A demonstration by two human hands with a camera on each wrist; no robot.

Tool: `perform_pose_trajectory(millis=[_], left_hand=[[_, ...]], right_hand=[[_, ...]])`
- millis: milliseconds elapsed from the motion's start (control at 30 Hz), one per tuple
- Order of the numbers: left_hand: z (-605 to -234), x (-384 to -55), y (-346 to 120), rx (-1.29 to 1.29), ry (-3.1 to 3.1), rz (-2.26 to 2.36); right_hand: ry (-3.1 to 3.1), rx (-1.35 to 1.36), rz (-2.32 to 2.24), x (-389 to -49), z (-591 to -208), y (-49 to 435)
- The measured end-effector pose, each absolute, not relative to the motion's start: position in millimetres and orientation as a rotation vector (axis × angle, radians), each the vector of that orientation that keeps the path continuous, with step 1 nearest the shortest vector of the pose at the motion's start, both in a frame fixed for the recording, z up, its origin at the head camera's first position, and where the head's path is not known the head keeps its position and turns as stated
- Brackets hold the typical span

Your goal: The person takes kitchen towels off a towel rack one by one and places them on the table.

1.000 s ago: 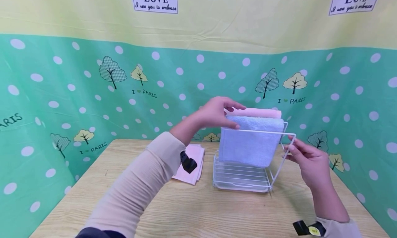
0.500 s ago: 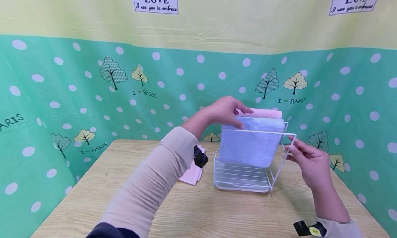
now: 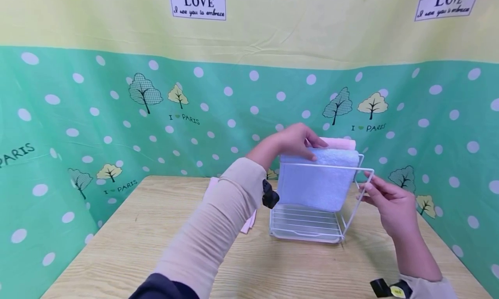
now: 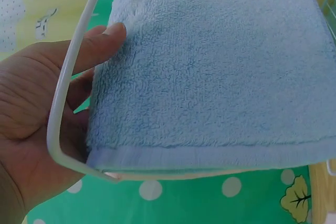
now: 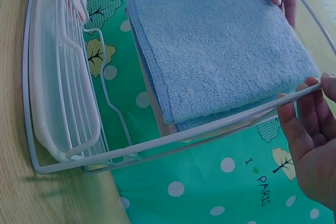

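A folded light-blue towel (image 3: 317, 182) hangs upright inside a white wire rack (image 3: 308, 227), behind its front top bar. My left hand (image 3: 298, 141) holds the towel by its upper left part; the thumb (image 4: 113, 38) lies on the front face while the other fingers go behind. Just behind it shows the top of a pink towel (image 3: 341, 144), mostly hidden by the blue one. With thumb and fingertips, my right hand (image 3: 395, 210) pinches the rack's right-side upright wire, also seen in the right wrist view, where that hand (image 5: 315, 129) is at the wire.
Left of the rack, a folded pink cloth (image 3: 248, 223) lies on the wooden table (image 3: 156, 221), largely covered by my left forearm. A shallow tray (image 5: 47, 93) sits under the rack's base wires. A green and yellow patterned curtain (image 3: 234, 104) hangs behind the table.
My left hand has moved right along the top of the blue towel, its thumb coming onto the towel. Its forearm now covers more of the pink cloth. My right hand stays on the rack.
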State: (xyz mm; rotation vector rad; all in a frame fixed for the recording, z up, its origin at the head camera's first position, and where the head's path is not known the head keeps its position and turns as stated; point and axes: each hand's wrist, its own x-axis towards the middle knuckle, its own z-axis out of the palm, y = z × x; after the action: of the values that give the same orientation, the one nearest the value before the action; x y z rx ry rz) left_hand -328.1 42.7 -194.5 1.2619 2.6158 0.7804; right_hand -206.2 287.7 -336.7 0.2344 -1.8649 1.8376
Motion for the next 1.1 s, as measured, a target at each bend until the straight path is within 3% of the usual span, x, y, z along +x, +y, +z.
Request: perform_pose_trajectory(millis=[1100], left_hand=[[-195, -331, 63, 1.267, 2.658, 0.794]], right_hand=[[-1.858, 0.251, 1.836, -207, -338, 290]])
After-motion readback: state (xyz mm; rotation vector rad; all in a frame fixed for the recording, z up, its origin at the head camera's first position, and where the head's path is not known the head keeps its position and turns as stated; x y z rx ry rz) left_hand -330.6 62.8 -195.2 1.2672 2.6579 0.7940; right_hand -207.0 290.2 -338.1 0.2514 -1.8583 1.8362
